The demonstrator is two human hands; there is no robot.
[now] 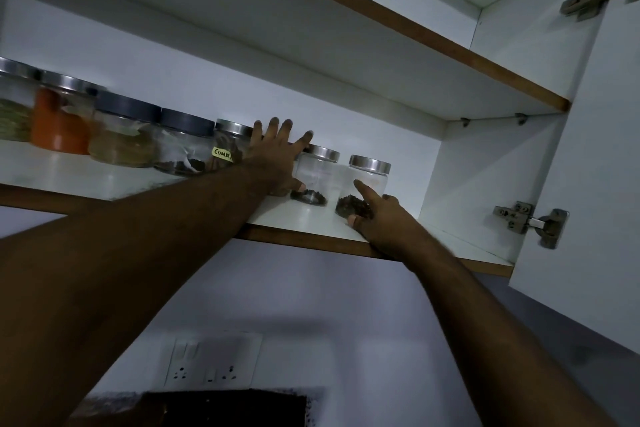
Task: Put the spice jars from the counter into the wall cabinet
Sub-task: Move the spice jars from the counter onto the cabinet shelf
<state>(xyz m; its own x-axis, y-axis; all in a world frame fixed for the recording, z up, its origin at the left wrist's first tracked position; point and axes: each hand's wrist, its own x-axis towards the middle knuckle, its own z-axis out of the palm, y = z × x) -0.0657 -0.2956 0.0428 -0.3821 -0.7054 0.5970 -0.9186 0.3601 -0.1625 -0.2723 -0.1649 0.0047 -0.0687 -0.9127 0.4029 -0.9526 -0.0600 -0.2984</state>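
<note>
A row of several spice jars stands on the lower shelf (304,224) of the open wall cabinet. From the left come a greenish jar (14,114), an orange one (59,125), two dark-lidded jars (121,142), and a steel-lidded jar with a yellow label (228,146). My left hand (277,156) lies spread, fingers apart, over the spot between the labelled jar and a clear jar with dark spice (317,173); whatever is behind it is hidden. My right hand (377,218) touches the rightmost jar (372,180), forefinger on its front and thumb at its base, with no full grip.
The cabinet door (588,184) stands open at the right, its hinge (530,222) jutting inward. An upper shelf (381,62) is above the jars. Bare shelf lies right of the last jar. Below, a switch and socket panel (214,360) is on the wall.
</note>
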